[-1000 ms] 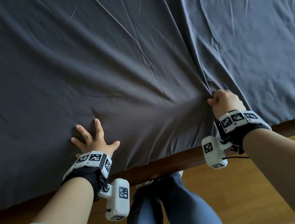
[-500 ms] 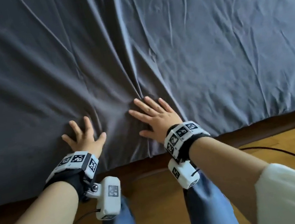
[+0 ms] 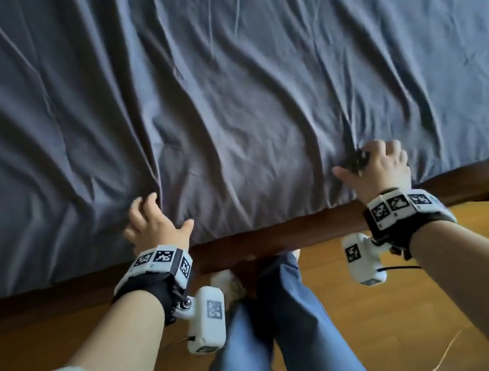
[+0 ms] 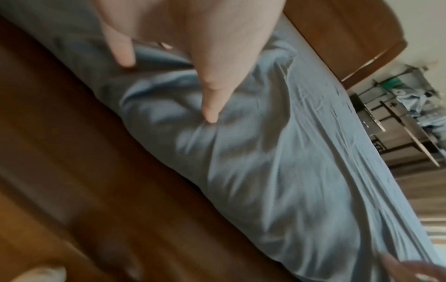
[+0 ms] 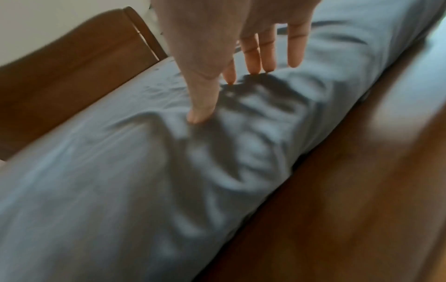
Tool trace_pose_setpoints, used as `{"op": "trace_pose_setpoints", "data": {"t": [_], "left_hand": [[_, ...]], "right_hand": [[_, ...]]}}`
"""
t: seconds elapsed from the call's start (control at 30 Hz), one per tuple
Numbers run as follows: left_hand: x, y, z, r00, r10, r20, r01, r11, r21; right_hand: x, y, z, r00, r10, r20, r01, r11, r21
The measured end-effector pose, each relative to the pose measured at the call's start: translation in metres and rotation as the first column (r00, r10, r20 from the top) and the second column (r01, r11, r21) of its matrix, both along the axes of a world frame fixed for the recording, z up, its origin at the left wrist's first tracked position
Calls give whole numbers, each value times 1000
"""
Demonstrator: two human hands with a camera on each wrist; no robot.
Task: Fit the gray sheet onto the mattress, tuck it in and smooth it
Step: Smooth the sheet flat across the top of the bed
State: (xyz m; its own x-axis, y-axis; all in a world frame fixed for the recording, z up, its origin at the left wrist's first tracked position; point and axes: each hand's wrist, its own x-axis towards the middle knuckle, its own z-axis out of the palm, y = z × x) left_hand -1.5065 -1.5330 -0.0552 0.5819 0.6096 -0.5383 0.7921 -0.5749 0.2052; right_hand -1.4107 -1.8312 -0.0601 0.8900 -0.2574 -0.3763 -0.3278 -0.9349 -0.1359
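Note:
The gray sheet (image 3: 251,86) covers the whole mattress and lies in long wrinkles running toward me. My left hand (image 3: 160,215) rests on it by the near edge, fingertips dug in at the end of a fold and thumb spread apart. In the left wrist view, the left hand (image 4: 169,89) presses a finger and the thumb (image 4: 210,112) onto the cloth (image 4: 277,152). Further right, my right hand (image 3: 358,162) gathers a dark bunch of sheet between thumb and fingers. In the right wrist view, the right hand (image 5: 212,99) has creases bunched under it.
A dark wooden bed rail (image 3: 278,238) runs under the sheet's near edge, with my legs (image 3: 262,329) against it. A wooden floor (image 3: 373,309) with a thin cable (image 3: 431,361) lies below. A headboard (image 5: 60,76) stands at one end; a shelf rack (image 4: 398,114) stands beyond the bed.
A second ago the right hand gripped a fold, then lay flat beside the left. Now it has moved far to the right and bunches cloth again; the left fingers have curled in.

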Motion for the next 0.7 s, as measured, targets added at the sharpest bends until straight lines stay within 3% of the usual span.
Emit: {"op": "trace_pose_setpoints", "data": {"t": [0.07, 0.13, 0.27, 0.5, 0.7], "left_hand": [[-3, 15, 4, 999, 32, 39, -33, 999, 41], [-5, 31, 4, 999, 43, -31, -42, 999, 31], [-7, 47, 7, 982, -64, -175, 59, 998, -36], [-13, 28, 4, 994, -22, -111, 14, 997, -76], [-13, 15, 2, 995, 0, -96, -8, 997, -79]], "right_hand": [[-9, 26, -8, 999, -29, -24, 29, 999, 37], [-5, 36, -14, 995, -70, -73, 74, 995, 59], [12, 32, -15, 974, -4, -228, 15, 999, 48], [12, 24, -7, 981, 73, -180, -71, 997, 20], [15, 1, -5, 985, 39, -168, -39, 999, 6]]}}
